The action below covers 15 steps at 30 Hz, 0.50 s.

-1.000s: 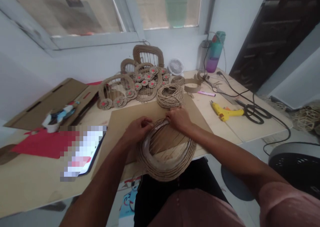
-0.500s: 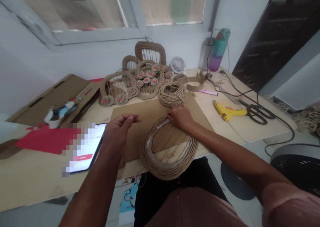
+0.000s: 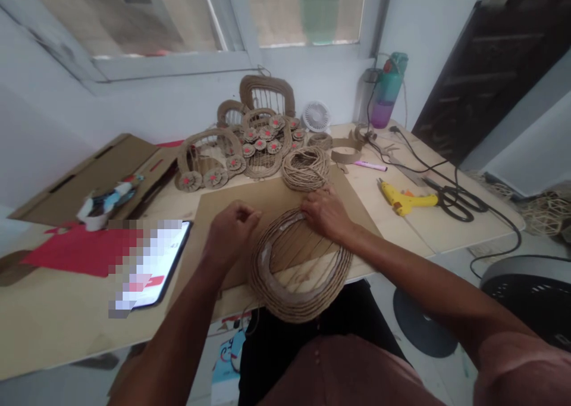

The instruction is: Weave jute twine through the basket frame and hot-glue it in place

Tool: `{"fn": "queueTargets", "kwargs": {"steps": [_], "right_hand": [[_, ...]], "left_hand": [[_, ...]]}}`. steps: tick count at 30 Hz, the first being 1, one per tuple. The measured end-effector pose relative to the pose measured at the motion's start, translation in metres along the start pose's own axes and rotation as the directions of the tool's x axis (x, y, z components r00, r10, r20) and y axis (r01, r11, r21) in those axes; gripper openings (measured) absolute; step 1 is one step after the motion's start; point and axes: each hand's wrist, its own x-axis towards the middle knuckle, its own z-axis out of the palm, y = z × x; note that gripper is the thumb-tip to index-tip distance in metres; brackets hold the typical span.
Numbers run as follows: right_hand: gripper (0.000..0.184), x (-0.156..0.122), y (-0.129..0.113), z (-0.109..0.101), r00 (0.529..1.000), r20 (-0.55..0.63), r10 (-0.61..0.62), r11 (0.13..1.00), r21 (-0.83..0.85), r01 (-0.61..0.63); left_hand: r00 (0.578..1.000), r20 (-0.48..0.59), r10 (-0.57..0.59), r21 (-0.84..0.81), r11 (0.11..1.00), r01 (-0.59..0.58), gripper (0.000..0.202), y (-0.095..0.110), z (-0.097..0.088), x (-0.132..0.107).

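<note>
An oval frame (image 3: 298, 305) wound with brown twine lies tilted over the table's front edge, with thin strands strung across its opening. My right hand (image 3: 323, 211) is closed on its far rim. To the left of the rim, my left hand (image 3: 232, 230) is held with curled fingers, thumb and forefinger together; whatever is in them is too small or hidden to make out. A coil of twine (image 3: 306, 168) sits just beyond my right hand. Beneath the hands lies a flat cardboard sheet (image 3: 263, 200).
Twine frames with paper flowers (image 3: 263, 138) stand at the back. On the right are a yellow glue gun (image 3: 405, 200), black scissors (image 3: 459, 200), a pink pen (image 3: 370, 166) and cables. To the left are a phone (image 3: 156, 269), red sheet (image 3: 80, 251) and folded cardboard (image 3: 89, 174).
My left hand has moved right and turned, coming closer to the frame's left rim. My right hand stays on the far rim, and the frame has hardly moved.
</note>
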Motion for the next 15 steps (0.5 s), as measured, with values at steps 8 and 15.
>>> {"fn": "queueTargets", "kwargs": {"steps": [8, 15], "right_hand": [[0.025, 0.004, 0.000, 0.007, 1.000, -0.006, 0.011, 1.000, 0.011, -0.011], [0.023, 0.004, 0.004, 0.011, 1.000, -0.007, 0.009, 1.000, 0.009, -0.009]], "left_hand": [[0.942, 0.311, 0.127, 0.095, 0.982, -0.164, 0.028, -0.004, 0.038, 0.027], [0.935, 0.331, 0.125, 0.139, 0.974, -0.179, 0.020, 0.002, 0.046, 0.028]]}}
